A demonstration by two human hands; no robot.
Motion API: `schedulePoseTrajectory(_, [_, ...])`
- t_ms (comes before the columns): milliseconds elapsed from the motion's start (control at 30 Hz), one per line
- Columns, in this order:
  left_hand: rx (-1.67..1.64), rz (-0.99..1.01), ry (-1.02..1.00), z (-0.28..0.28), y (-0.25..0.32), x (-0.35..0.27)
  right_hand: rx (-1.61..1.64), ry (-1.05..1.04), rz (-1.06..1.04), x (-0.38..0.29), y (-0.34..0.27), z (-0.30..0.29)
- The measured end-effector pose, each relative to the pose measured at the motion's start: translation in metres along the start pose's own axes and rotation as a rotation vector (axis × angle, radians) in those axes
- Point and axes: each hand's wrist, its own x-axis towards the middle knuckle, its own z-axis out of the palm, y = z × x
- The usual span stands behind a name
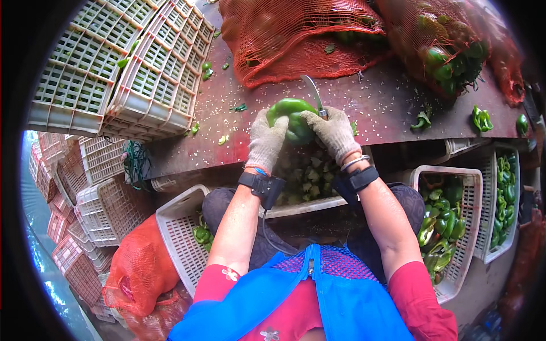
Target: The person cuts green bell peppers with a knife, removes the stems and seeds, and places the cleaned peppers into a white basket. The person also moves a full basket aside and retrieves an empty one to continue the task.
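Note:
My left hand (268,138), in a knitted work glove, grips a whole-looking green bell pepper (292,117) from its left side, over the near edge of the table (222,140). My right hand (332,130), gloved too, holds a small knife with a curved blade (313,90), its tip pointing up and away from me. The right thumb and fingers also touch the pepper's right side. The knife's handle is mostly hidden in the right glove. Below both hands, a crate (307,208) between my knees holds pepper cores and trimmings.
Red mesh sacks (294,51) with peppers lie across the table's far side. Stacked plastic crates (149,85) stand at its left. A crate of cut peppers (473,230) is right of my knee, another crate (181,234) left. Pepper pieces (482,119) and seeds dot the tabletop.

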Motion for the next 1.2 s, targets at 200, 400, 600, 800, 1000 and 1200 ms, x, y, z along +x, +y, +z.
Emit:
schedulePoseTrajectory(200, [-0.181,-0.12,-0.003,-0.002,-0.034,0.014,0.146,-0.089,0.22,0.009,-0.003,0.003])
schedulePoseTrajectory(400, [-0.481,0.239,0.15,-0.026,-0.034,0.015,0.346,-0.096,0.192,-0.014,-0.015,0.014])
schedulePoseTrajectory(600, [-0.011,0.395,0.21,-0.021,-0.014,-0.006,0.037,0.164,-0.426,-0.008,0.016,0.028])
schedulePoseTrajectory(800, [0.189,0.444,0.162,-0.002,-0.019,0.009,-0.151,0.165,-0.497,0.019,0.022,0.036])
schedulePoseTrajectory(1000, [0.268,0.494,0.244,-0.002,-0.04,0.017,-0.181,0.014,-0.258,0.03,-0.003,0.037])
schedulePoseTrajectory(1200, [-0.184,0.051,0.139,-0.009,-0.024,0.011,-0.398,-0.169,-0.171,0.062,-0.021,0.035])
